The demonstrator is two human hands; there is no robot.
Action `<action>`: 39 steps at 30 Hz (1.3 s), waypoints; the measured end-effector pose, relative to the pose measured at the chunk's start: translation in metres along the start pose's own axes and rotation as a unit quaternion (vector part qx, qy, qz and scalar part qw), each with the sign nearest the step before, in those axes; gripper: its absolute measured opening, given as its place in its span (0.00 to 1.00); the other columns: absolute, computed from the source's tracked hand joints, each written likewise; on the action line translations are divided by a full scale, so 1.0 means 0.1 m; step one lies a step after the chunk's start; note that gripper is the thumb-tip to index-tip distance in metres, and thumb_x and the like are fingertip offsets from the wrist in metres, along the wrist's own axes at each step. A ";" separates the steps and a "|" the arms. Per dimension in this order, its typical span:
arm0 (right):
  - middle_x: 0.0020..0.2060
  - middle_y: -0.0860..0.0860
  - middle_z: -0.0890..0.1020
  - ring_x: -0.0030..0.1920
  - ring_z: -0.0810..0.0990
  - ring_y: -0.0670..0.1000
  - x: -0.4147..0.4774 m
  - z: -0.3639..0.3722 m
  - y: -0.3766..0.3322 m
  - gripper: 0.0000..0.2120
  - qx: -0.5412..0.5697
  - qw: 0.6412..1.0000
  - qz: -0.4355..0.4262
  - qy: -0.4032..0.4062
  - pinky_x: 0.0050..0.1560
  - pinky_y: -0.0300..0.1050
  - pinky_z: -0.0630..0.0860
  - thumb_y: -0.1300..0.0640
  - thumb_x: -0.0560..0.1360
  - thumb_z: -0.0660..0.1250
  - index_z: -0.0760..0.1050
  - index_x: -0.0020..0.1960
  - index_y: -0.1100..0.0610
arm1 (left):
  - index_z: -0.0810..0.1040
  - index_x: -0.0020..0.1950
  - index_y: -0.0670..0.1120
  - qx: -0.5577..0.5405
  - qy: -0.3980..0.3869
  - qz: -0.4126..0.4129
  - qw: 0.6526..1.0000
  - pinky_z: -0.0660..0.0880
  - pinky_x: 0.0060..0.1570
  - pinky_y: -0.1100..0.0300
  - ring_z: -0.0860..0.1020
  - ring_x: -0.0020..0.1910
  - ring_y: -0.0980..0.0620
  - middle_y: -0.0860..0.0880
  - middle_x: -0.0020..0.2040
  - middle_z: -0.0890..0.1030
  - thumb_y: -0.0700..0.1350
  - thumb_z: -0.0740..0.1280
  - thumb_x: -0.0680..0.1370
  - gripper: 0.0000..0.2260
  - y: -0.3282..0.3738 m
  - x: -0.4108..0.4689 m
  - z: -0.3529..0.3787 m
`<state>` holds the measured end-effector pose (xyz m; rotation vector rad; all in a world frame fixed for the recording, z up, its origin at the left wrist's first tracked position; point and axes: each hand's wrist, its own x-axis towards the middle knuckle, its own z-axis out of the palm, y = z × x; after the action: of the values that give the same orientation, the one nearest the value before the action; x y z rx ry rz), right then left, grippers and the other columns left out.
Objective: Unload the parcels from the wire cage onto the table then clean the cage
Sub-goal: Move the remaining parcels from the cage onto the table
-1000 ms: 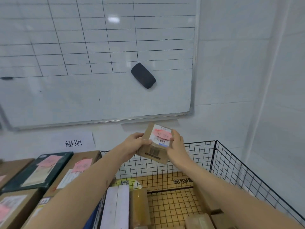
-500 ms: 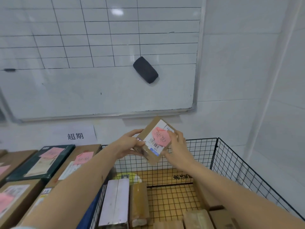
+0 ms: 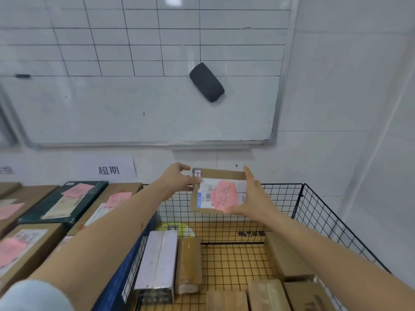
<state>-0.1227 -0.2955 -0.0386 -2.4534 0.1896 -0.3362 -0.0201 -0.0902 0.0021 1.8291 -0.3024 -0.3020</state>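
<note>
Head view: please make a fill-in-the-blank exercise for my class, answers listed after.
The left hand and right hand hold a parcel above the wire ____. The note on the parcel is ____. A black eraser sticks to the ____.
Answers: cage; pink; whiteboard.

Left hand point(image 3: 177, 181) and right hand point(image 3: 254, 199) hold a small parcel point(image 3: 207, 194) (pink note point(image 3: 224, 195) on its label) in front of the wire cage point(image 3: 279, 198) rear wall. Other parcels point(image 3: 157, 259) lie inside.
</note>
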 end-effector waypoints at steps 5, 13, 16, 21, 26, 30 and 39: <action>0.66 0.55 0.66 0.64 0.71 0.54 0.08 0.03 0.07 0.64 0.055 0.997 0.045 0.007 0.60 0.52 0.75 0.48 0.59 0.82 0.39 0.78 0.50 | 0.76 0.62 0.49 0.073 -0.047 -0.007 0.996 0.71 0.64 0.48 0.76 0.61 0.47 0.47 0.61 0.78 0.49 0.77 0.67 0.24 -0.02 0.07 0.12; 0.66 0.56 0.69 0.65 0.71 0.54 0.16 0.05 0.21 0.60 0.083 0.993 0.080 0.008 0.62 0.54 0.74 0.50 0.62 0.81 0.41 0.78 0.54 | 0.64 0.73 0.52 0.049 -0.053 -0.030 0.997 0.81 0.48 0.48 0.81 0.52 0.44 0.44 0.54 0.79 0.36 0.75 0.69 0.36 -0.11 0.13 0.34; 0.69 0.56 0.61 0.68 0.66 0.55 0.15 -0.02 0.25 0.60 0.036 0.996 0.076 -0.013 0.64 0.51 0.70 0.46 0.62 0.80 0.44 0.78 0.57 | 0.69 0.69 0.47 0.055 -0.035 -0.033 0.997 0.82 0.46 0.50 0.81 0.50 0.44 0.42 0.54 0.79 0.38 0.77 0.67 0.33 -0.14 0.19 0.35; 0.77 0.51 0.42 0.77 0.45 0.56 0.10 -0.11 0.36 0.68 -0.060 0.996 0.002 -0.067 0.73 0.60 0.56 0.39 0.55 0.81 0.39 0.78 0.51 | 0.70 0.70 0.48 0.044 -0.054 -0.041 0.997 0.81 0.47 0.53 0.82 0.50 0.45 0.42 0.55 0.79 0.38 0.76 0.69 0.30 -0.12 0.23 0.27; 0.65 0.50 0.62 0.65 0.63 0.53 0.13 -0.08 0.28 0.59 -0.082 0.996 -0.037 -0.014 0.62 0.52 0.73 0.35 0.57 0.76 0.47 0.76 0.50 | 0.69 0.69 0.46 0.041 0.099 -0.034 0.994 0.79 0.52 0.52 0.80 0.53 0.46 0.43 0.58 0.77 0.42 0.74 0.71 0.28 -0.12 0.30 0.45; 0.57 0.52 0.64 0.59 0.66 0.55 0.18 0.06 0.14 0.54 -0.090 0.993 0.033 0.065 0.57 0.50 0.73 0.28 0.57 0.70 0.55 0.70 0.57 | 0.60 0.72 0.43 0.031 0.145 -0.080 0.986 0.77 0.49 0.55 0.78 0.56 0.44 0.42 0.64 0.73 0.43 0.73 0.72 0.33 -0.07 0.27 0.80; 0.62 0.54 0.68 0.63 0.68 0.55 0.28 0.07 0.13 0.54 -0.084 0.995 0.042 0.024 0.61 0.50 0.73 0.33 0.57 0.77 0.57 0.71 0.58 | 0.60 0.72 0.54 -0.022 0.064 -0.066 0.996 0.78 0.53 0.45 0.76 0.58 0.44 0.47 0.63 0.75 0.39 0.70 0.74 0.31 -0.08 0.14 1.04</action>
<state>-0.0943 -0.3078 -0.0468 -2.5946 0.3537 -0.3551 -0.0439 -0.1863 -0.0345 1.8193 -0.0851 -0.2783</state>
